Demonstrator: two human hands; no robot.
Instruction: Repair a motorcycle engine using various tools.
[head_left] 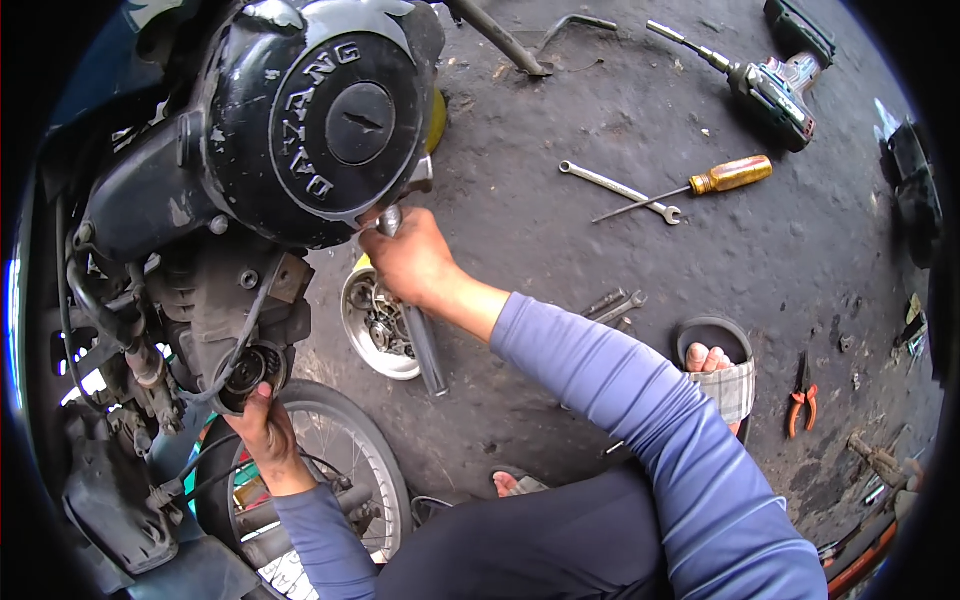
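My left hand (266, 432) reaches up to a round dark opening (250, 372) on the engine, its thumb on the lower rim and its fingers curled beneath. My right hand (418, 258) is closed around a metal tool, with a silver rounded end (390, 220) above the fist and a grey bar (424, 350) below it. That silver end is at the lower edge of the black round engine cover (240, 130); whether they touch I cannot tell. A cable (245, 335) loops in front of the engine just above my left hand.
A white bowl (362, 340) of small metal parts is on the ground below the cover. To the right lie a combination wrench (620, 190), an amber-handled screwdriver (732, 175), a cordless driver (775, 95) and red-handled pliers (803, 400). A spoked wheel (385, 450) stands near my left forearm.
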